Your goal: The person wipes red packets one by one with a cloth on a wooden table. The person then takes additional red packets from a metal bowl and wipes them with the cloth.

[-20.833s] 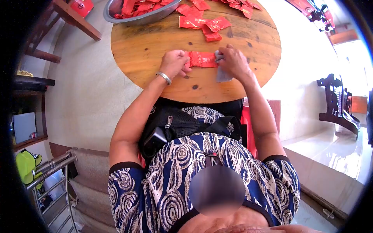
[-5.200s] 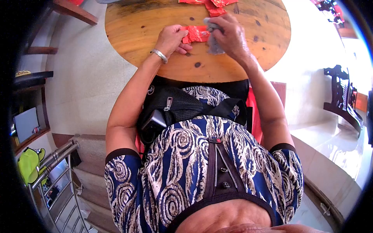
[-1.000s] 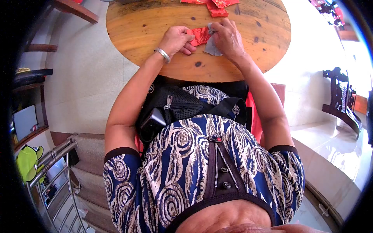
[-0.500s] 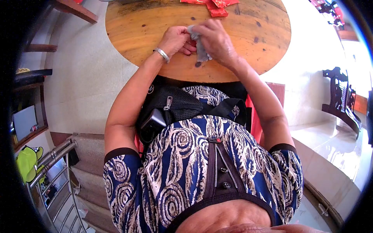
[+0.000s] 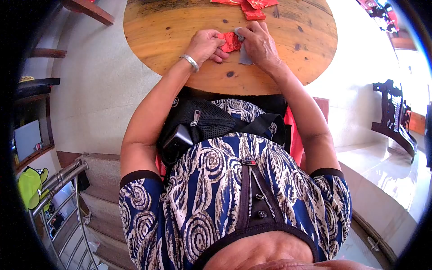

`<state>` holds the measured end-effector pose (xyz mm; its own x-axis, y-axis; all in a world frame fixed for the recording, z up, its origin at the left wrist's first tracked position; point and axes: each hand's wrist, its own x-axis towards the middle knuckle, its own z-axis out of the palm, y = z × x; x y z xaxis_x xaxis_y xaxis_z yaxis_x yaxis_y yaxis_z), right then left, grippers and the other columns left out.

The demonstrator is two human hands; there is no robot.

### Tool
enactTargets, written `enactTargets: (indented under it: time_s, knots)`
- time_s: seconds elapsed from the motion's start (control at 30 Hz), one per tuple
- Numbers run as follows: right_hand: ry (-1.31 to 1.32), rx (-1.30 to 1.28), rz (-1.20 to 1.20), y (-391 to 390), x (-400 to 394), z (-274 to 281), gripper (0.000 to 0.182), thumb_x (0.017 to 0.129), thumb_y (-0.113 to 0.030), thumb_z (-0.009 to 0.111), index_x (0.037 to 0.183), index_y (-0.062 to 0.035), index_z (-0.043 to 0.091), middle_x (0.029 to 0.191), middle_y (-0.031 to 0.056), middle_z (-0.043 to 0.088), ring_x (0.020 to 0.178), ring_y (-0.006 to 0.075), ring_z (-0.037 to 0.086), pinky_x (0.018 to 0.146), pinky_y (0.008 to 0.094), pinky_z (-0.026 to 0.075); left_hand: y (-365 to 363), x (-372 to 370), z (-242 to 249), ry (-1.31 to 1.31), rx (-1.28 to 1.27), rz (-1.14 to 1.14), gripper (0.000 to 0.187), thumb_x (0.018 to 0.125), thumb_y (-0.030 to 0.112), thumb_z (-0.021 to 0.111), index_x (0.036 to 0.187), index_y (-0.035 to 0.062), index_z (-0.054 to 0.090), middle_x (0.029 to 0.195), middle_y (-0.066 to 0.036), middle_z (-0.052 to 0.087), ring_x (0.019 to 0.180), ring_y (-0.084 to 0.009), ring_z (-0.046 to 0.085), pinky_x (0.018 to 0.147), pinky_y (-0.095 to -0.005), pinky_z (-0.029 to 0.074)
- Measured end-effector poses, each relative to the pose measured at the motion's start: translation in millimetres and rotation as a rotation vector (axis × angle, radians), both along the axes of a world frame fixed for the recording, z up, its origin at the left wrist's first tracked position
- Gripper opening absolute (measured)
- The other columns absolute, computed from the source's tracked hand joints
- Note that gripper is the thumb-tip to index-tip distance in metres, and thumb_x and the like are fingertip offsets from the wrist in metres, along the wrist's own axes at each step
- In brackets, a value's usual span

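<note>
My left hand (image 5: 206,46), with a silver bracelet at the wrist, pinches the left edge of a small, creased red packet (image 5: 231,42) between thumb and fingers. At the packet's right side, my right hand (image 5: 261,48) is closed on a thin grey cloth (image 5: 245,57). One bunched end of the cloth shows above the thumb, and the rest hangs below the fingers. Both hands are over the near part of a round wooden table (image 5: 180,20). Whether the cloth touches the packet is hard to make out.
More red packets (image 5: 254,10) lie at the table's far edge. A black bag (image 5: 204,119) rests on my lap against the table. Metal railing (image 5: 60,180) and steps (image 5: 105,173) are at lower left. A dark carved wooden piece of furniture (image 5: 389,108) stands at right.
My right hand has moved slightly right and down with the cloth. The red packet, mostly covered before, now shows between my hands. My left hand has stayed nearly in place.
</note>
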<state>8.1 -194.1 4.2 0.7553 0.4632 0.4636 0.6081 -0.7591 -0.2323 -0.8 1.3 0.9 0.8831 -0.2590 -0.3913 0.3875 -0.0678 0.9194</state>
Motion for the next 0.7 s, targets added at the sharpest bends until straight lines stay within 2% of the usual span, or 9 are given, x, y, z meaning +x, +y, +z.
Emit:
enactTargets:
  time_s: [0.13, 0.27, 0.37, 0.47, 0.6, 0.7]
  knots:
    - [0.019, -0.073, -0.072, -14.7, 1.3, 7.1, 0.028, 0.074, -0.007, 0.06, 0.101, -0.0119, 0.068, 0.098, 0.0119, 0.057, 0.096, 0.0327, 0.053, 0.082, 0.0411, 0.05, 0.4, 0.2, -0.3, 0.002, -0.001, 0.007, 0.011, 0.094, 0.016, 0.056, 0.096, 0.0052, 0.059, 0.084, -0.005, 0.064, 0.065, -0.0151, 0.068, 0.049, -0.0244, 0.055]
    - [0.111, -0.032, -0.114, -28.3, 4.3, 10.4, 0.03, 0.074, -0.006, 0.06, 0.102, -0.012, 0.068, 0.097, 0.0133, 0.056, 0.096, 0.0329, 0.053, 0.083, 0.0415, 0.05, 0.7, 0.5, 0.2, 0.01, -0.013, 0.016, 0.01, 0.094, 0.015, 0.056, 0.094, 0.0054, 0.059, 0.082, -0.004, 0.064, 0.065, -0.0149, 0.068, 0.049, -0.0245, 0.055]
    - [0.057, 0.115, -0.033, -23.4, 5.0, 10.7, 0.031, 0.075, -0.005, 0.06, 0.104, -0.0124, 0.067, 0.097, 0.0135, 0.056, 0.094, 0.0328, 0.053, 0.083, 0.0408, 0.049, 1.1, 0.9, -1.1, 0.013, -0.026, 0.023, 0.01, 0.094, 0.015, 0.056, 0.094, 0.0054, 0.059, 0.082, -0.005, 0.065, 0.064, -0.0147, 0.068, 0.048, -0.0246, 0.055]
    - [0.035, 0.198, 0.199, 4.2, -4.4, 9.2, 0.029, 0.075, -0.005, 0.06, 0.102, -0.0128, 0.067, 0.089, 0.011, 0.056, 0.088, 0.0319, 0.052, 0.078, 0.0401, 0.048, 0.8, 0.2, 1.5, 0.01, -0.016, 0.009, 0.011, 0.094, 0.015, 0.055, 0.096, 0.0052, 0.06, 0.085, -0.006, 0.066, 0.065, -0.015, 0.069, 0.049, -0.0247, 0.056]
    - [0.054, 0.144, 0.175, 17.5, -10.1, 8.7, 0.027, 0.076, -0.005, 0.059, 0.101, -0.0113, 0.066, 0.089, 0.0118, 0.057, 0.088, 0.0332, 0.053, 0.079, 0.038, 0.049, 1.0, -0.1, 2.7, 0.008, -0.003, -0.005, 0.014, 0.094, 0.014, 0.054, 0.101, 0.0045, 0.061, 0.092, -0.008, 0.068, 0.066, -0.0158, 0.069, 0.05, -0.0246, 0.056]
    - [0.109, 0.166, 0.111, 15.0, -8.7, 6.8, 0.026, 0.077, -0.004, 0.058, 0.101, -0.0089, 0.066, 0.091, 0.0131, 0.058, 0.09, 0.0352, 0.054, 0.081, 0.04, 0.049, 0.4, -1.7, 3.7, -0.014, 0.016, 0.014, 0.015, 0.094, 0.015, 0.054, 0.101, 0.004, 0.061, 0.092, -0.009, 0.067, 0.067, -0.0163, 0.069, 0.05, -0.0244, 0.056]
